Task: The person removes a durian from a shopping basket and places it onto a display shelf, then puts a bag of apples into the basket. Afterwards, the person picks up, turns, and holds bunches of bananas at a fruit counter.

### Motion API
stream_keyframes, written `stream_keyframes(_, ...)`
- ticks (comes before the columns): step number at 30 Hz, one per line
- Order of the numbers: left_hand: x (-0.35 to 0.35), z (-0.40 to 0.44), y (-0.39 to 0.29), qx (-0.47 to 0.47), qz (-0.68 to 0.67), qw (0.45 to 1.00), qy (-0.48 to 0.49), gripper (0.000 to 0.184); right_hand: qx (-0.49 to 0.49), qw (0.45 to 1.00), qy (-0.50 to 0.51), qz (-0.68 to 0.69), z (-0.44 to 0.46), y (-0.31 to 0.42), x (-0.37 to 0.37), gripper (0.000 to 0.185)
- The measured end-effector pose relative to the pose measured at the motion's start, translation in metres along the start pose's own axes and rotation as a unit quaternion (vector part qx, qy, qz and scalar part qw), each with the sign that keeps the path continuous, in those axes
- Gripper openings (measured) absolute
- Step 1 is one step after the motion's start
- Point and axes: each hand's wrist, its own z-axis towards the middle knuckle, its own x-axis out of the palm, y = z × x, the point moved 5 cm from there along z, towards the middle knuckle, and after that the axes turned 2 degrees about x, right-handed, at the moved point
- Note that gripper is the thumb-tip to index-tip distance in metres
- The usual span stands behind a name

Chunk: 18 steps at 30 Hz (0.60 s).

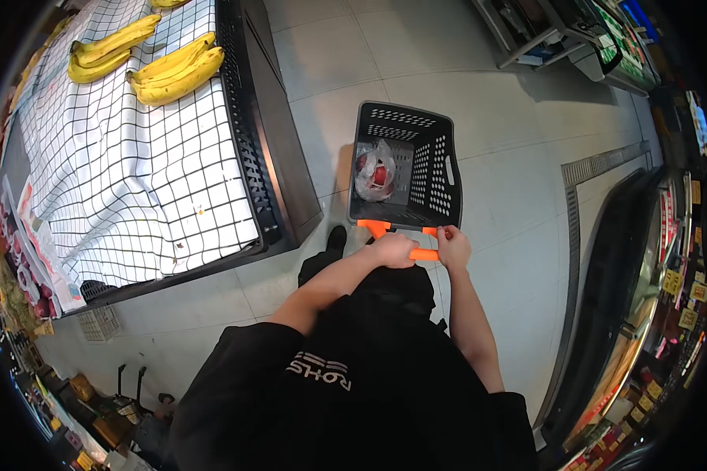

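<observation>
A dark grey shopping basket (457, 184) with perforated walls stands in front of me over the floor. Inside it, against the left side, lies a clear plastic bag (375, 188) with red round items that look like fruit. The basket's orange handle (424, 254) is at its near end, close to my body. My left hand (394, 250) is closed around the handle's left and middle part. On the handle's right side, my right hand (454, 248) is closed, its fingertips curled at the orange piece by the basket's rim.
At left, a display stand (200, 141) covered with a checked cloth carries several bunches of bananas (177, 74). Grey floor tiles (511, 157) surround the basket. A long dark display case (597, 290) with price tags runs along the right. A metal rack (526, 39) stands at the top right.
</observation>
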Motion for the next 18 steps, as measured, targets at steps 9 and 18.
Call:
stream_keyframes(9,-0.048,0.035,-0.003,-0.098,0.041,0.99,-0.097,0.03,-0.052,0.998,0.032,0.014,0.073,0.024,-0.021,0.032)
stream_keyframes(18,-0.08,0.067,0.004,-0.157,0.097,0.965,-0.188,0.022,-0.104,0.993,0.057,-0.015,0.129,0.06,-0.041,0.034)
